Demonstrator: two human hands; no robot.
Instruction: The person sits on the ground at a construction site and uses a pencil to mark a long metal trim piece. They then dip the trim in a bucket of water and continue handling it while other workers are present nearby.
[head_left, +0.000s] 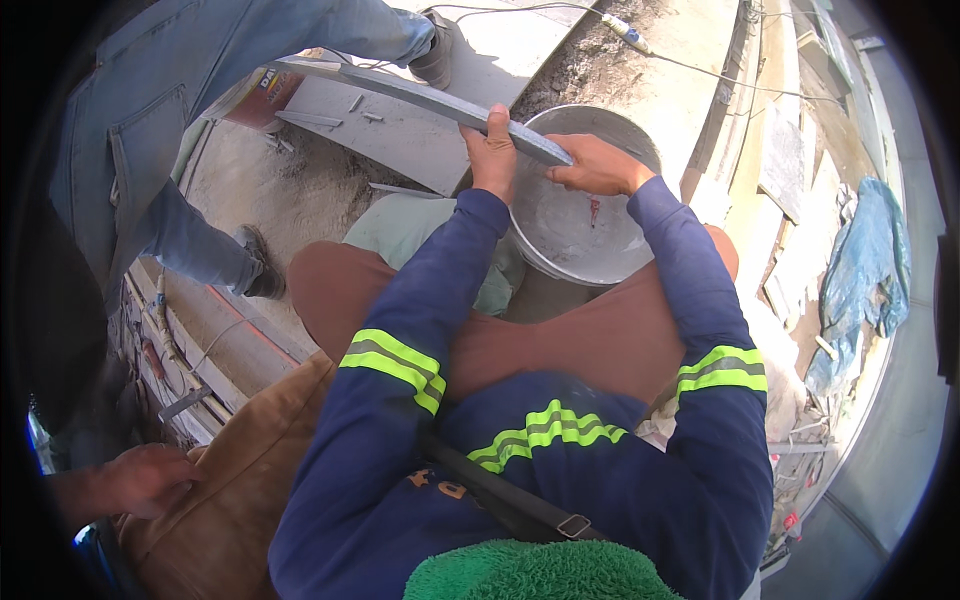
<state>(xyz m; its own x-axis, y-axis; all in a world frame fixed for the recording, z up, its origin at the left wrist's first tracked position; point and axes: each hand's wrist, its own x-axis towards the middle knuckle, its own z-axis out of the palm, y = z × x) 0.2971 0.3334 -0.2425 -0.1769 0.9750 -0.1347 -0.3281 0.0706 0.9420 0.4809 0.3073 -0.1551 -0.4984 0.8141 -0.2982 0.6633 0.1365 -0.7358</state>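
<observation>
A long, narrow grey strip (pixel 420 95), perhaps tile or stone, slants from the upper left down to the basin. My left hand (pixel 492 152) grips it from below, thumb up along its side. At its near end my right hand (pixel 598 165) is closed round the tip, its fingers partly hidden. Both hands are over the rim and mouth of a round, pale grey basin (pixel 545 262), which stands just beyond my knees. Grey-white residue coats the inside of the basin, and a small red thing (pixel 594 210) lies in it.
A person in jeans (pixel 200 60) stands at the left; another person's hand (pixel 150 480) rests by brown cloth at lower left. A reddish bucket (pixel 255 98), pale boards (pixel 380 135), a cable connector (pixel 626 33) and a blue plastic sheet (pixel 865 270) lie around.
</observation>
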